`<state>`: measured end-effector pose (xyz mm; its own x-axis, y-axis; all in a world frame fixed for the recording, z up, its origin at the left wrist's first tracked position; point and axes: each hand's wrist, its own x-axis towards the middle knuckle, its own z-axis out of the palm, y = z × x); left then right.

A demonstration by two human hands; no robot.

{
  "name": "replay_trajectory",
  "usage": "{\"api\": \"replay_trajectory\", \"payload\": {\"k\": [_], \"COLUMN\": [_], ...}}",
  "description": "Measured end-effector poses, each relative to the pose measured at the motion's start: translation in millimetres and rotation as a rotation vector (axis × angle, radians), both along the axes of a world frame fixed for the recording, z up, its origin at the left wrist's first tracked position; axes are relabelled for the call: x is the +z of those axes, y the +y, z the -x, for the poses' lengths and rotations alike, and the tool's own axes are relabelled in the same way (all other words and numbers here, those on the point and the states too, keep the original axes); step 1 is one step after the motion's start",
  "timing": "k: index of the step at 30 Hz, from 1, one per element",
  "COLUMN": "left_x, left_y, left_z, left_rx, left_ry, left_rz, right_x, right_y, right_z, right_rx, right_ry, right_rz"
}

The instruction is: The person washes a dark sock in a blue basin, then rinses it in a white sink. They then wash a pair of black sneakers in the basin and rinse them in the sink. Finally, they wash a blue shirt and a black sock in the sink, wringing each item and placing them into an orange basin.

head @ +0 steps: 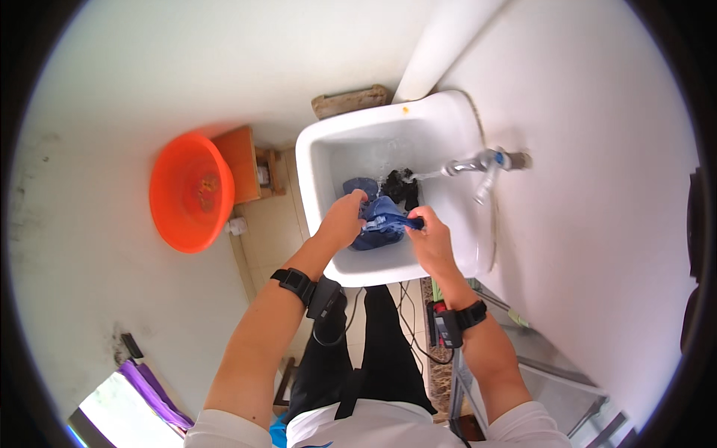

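A blue cloth garment [383, 215] is bunched over the white ceramic sink [313, 168], gripped on its left side by my left hand [343, 218]. My right hand [432, 235] pinches a dark blue end of the same garment. Beyond my hands, a black wet cloth [399, 186] lies in the basin. Water runs from the metal faucet [468, 165] on the right wall and lands near the black cloth. More blue fabric [360, 186] shows by my left fingertips; whether it belongs to the held garment, I cannot tell.
An orange plastic basin [190, 193] stands to the left, beside a wooden cabinet [238, 162]. Behind the sink, a worn wooden piece [350, 102] sits near a white pipe [440, 50]. Black cables [411, 325] hang below the sink near my legs. A metal-framed rack [554, 375] is at lower right.
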<state>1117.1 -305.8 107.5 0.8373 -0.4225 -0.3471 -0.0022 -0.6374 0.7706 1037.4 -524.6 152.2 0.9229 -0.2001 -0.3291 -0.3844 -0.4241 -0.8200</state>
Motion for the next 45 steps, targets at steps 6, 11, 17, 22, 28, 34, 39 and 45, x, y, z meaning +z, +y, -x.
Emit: {"api": "replay_trajectory", "payload": {"k": [6, 11, 17, 22, 28, 34, 39, 45], "left_x": [134, 305, 471, 517, 365, 35, -167, -233], "left_y": [11, 15, 14, 23, 21, -12, -48, -73], "left_z": [-21, -30, -15, -17, -42, -36, 4, 7], "left_rx": [-0.249, -0.208, -0.186, -0.285, -0.228, -0.229, -0.105, -0.070], "left_ry": [-0.383, -0.222, -0.150, -0.334, -0.154, -0.089, -0.087, 0.037], "left_rz": [-0.019, 0.239, 0.541, 0.657, 0.508, -0.073, -0.485, -0.691], "right_x": [151, 276, 414, 467, 333, 33, -185, -289], "right_y": [4, 12, 9, 7, 8, 18, 30, 37], "right_z": [31, 38, 40, 42, 35, -14, -29, -26], "right_rx": [-0.021, -0.133, -0.130, -0.076, -0.103, -0.037, 0.260, 0.501], "right_ry": [-0.161, -0.523, -0.817, -0.872, -0.605, 0.040, 0.217, 0.367], "right_rz": [-0.006, -0.051, -0.135, -0.017, -0.077, 0.080, 0.383, 0.600]}}
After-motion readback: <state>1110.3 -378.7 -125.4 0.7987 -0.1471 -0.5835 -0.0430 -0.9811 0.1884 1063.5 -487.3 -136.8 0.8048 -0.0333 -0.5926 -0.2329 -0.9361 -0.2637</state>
